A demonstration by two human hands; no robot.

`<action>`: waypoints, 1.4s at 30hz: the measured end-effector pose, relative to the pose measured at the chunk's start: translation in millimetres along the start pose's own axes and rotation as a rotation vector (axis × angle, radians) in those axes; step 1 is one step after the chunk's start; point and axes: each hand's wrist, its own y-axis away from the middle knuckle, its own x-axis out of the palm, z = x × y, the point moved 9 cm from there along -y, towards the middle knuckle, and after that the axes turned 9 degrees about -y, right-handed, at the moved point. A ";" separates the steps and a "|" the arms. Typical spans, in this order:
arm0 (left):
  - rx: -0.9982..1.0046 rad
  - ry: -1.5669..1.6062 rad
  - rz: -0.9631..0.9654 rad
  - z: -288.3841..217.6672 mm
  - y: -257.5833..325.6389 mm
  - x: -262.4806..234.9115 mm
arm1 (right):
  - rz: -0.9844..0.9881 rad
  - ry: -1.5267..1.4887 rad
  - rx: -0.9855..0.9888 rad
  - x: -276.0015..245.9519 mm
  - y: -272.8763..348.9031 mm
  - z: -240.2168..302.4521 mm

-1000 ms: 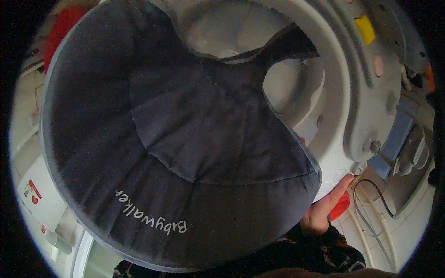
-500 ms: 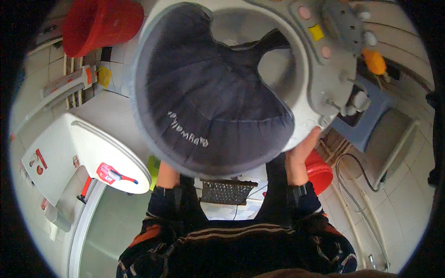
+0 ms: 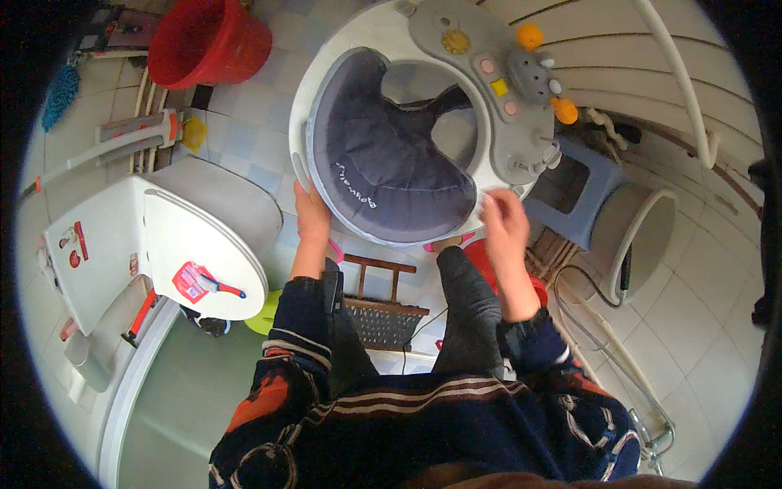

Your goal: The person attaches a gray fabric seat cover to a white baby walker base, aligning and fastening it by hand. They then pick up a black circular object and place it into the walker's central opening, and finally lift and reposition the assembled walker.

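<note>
A baby walker [image 3: 326, 61] with a white ring frame and a padded dark grey fabric seat [image 3: 391, 175] is in front of me, tilted a little. On its far right sits a grey toy tray [image 3: 456, 24] with coloured buttons and a mouse-like figure. My left hand [image 3: 312, 213] grips the frame's near left edge, its fingers partly hidden under the rim. Beside the near right edge, my right hand [image 3: 507, 224] has its fingers curled in and somewhat blurred. Whether anything is between them I cannot make out.
A white toilet [image 3: 236, 212] with its lid raised is on the left, by a bathtub [image 3: 187, 399]. Red buckets stand far left [image 3: 212, 41] and below my right hand [image 3: 538, 285]. A blue plastic stool [image 3: 599, 183], a brown wooden frame [image 3: 379, 265] and a hose [image 3: 603, 350] lie around.
The walker has moved away from me and slightly left, uncovering my legs and the floor. My right hand has shifted from under the rim to beside it, with fingers curled.
</note>
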 end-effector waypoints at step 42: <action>-0.023 0.060 0.003 -10.5 -4.0 1.5 | 0.707 1.356 -0.118 190.1 -292.3 -204.0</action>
